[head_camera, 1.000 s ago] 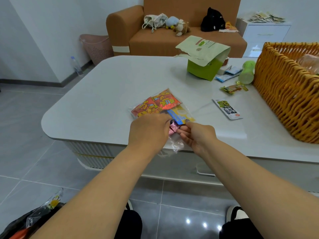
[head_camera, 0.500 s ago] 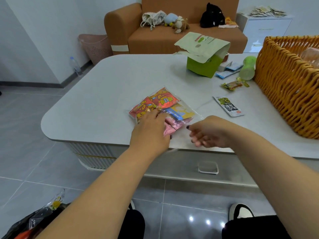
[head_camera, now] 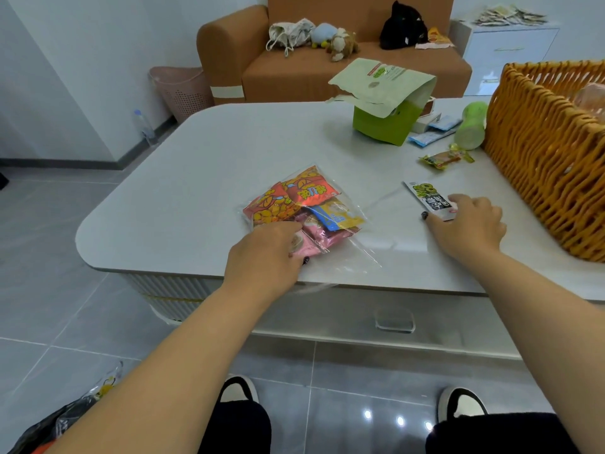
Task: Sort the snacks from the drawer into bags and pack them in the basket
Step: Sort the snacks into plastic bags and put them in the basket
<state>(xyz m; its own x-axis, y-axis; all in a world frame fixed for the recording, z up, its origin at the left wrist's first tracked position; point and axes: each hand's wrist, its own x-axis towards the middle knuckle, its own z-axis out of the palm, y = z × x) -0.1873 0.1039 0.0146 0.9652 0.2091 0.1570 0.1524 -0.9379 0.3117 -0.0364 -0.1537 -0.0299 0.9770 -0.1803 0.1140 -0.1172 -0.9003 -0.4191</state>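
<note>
1. The left hand (head_camera: 265,253) pressed on the clear snack bag (head_camera: 304,211) near the bench's (head_camera: 196,178) front edge, fingers bent; a grip was unclear.
2. The right hand (head_camera: 468,224) lay on the black-and-white packet (head_camera: 427,198) beside the basket (head_camera: 540,152), fingers curled over it.

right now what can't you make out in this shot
Head view only:
- Orange wicker basket: cut off by the right edge; contents unclear behind its wall.
- Black-and-white snack sachet: near end covered by the right hand.
- Clear plastic bag of snacks: near corner hidden under the left hand.
- Packet print: too small to read.
</note>
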